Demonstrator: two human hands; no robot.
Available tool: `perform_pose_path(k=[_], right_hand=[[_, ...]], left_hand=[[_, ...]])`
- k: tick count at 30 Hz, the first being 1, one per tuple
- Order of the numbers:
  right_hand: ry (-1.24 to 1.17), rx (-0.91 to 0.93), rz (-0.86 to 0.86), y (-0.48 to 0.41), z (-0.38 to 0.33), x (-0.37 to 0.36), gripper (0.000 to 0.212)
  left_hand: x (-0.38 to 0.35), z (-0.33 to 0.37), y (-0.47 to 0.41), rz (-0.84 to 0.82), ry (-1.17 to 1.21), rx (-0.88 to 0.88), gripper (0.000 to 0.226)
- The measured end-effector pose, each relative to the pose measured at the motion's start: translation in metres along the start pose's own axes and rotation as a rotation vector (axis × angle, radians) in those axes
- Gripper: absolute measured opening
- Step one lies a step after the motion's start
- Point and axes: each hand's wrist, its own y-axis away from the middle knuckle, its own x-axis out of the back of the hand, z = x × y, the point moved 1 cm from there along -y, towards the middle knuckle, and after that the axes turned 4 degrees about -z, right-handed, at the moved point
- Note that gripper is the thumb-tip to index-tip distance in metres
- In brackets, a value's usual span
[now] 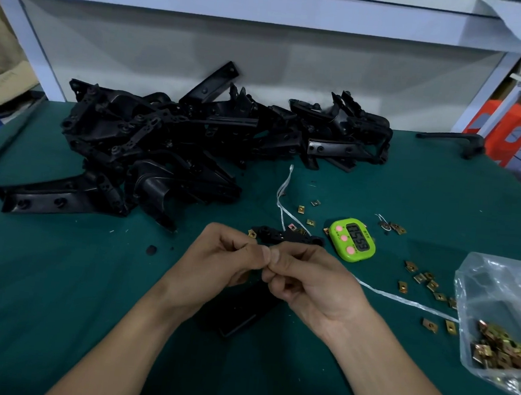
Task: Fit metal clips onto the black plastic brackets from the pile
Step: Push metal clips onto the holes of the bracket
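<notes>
While the left hand (225, 257) and the right hand (305, 280) are held together above the middle of the green surface (54, 305), the fingers of each are curled inward and the two thumb tips are pressed against each other. Each grip is drawn closed, but whether anything is clamped in it cannot be told, since that spot is hidden by the fingers. A black bracket (236, 315) is seen directly beneath the hands, and a perforated black arm (287, 236) is seen just beyond the fingertips, with a few clips on or against it; whether the two are one part cannot be told. The pile of black brackets (179, 136) is heaped at the far side of the surface, left of centre. Loose metal clips (419, 277) are scattered to the right of the hands, and more are held in a clear plastic bag (497, 281) at the right edge. A green timer (352, 239) is placed just beyond the right hand, and a white string (284, 196) is trailed across the surface beside it.
</notes>
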Motion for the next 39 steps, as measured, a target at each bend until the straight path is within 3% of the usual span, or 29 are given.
perform_pose_path(k=[6,8,9,11,13,15,17,21,29,33,39], right_hand=[[-0.002,-0.004,0.055,-0.004,-0.001,0.004,0.014],[0.093,-0.009,0.096,-0.003,-0.003,0.007,0.008],[0.185,0.004,0.131,-0.003,-0.004,0.01,0.017],[0.522,0.065,0.258,0.001,-0.011,0.014,0.029],[1.061,0.104,0.494,0.005,-0.016,0.018,0.048],[1.485,0.024,0.707,0.009,-0.018,0.014,0.065],[1.652,-0.139,0.777,0.01,-0.014,0.005,0.07],[1.771,-0.283,0.681,0.004,-0.006,-0.005,0.069],[1.745,-0.384,0.589,0.012,-0.024,0.01,0.05],[1.717,-0.271,0.566,0.018,-0.029,0.02,0.044],[1.692,-0.044,0.572,0.016,-0.027,0.028,0.04]], left_hand=[[-0.002,-0.009,-0.004,0.174,-0.171,-0.05,0.051],[0.0,-0.012,-0.004,0.229,-0.285,-0.005,0.05],[0.001,-0.015,-0.004,0.275,-0.348,0.028,0.052],[0.005,-0.022,-0.003,0.425,-0.487,0.091,0.056],[0.011,-0.028,-0.002,0.575,-0.626,0.144,0.056],[0.016,-0.031,-0.001,0.653,-0.809,0.221,0.051],[0.017,-0.031,0.0,0.684,-0.996,0.294,0.036],[0.016,-0.029,0.0,0.703,-1.041,0.314,0.008],[0.011,-0.026,0.0,0.548,-1.038,0.15,0.008],[0.012,-0.029,0.0,0.484,-1.009,0.149,0.012],[0.014,-0.026,0.001,0.58,-0.878,0.068,0.019]])
